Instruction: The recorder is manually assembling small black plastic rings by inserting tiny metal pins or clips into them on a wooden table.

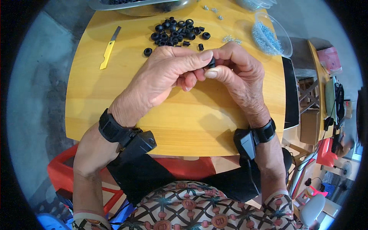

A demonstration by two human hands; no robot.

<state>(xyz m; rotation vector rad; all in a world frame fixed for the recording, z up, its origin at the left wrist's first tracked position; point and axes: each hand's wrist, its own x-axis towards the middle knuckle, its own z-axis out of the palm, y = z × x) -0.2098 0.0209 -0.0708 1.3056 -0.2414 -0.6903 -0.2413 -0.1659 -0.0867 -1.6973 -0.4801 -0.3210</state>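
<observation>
Small black part [211, 64], pinched between both hands [163, 71], above yellow table [180, 130]

Seen from the middle of the table [184, 130], the heap of parts [175, 34] lay at 12 o'clock. The knife [109, 50] was at 10 o'clock; the basin [134, 6] stood at 11 o'clock, by the far edge. At 2 o'clock was the tub [283, 38], with small hardware [265, 38] inside; loose pieces [232, 39] lay between tub and heap. At the heap's 4 o'clock, one part [212, 63] was between the fingers of the left hand [163, 71] and the right hand [245, 74].
</observation>
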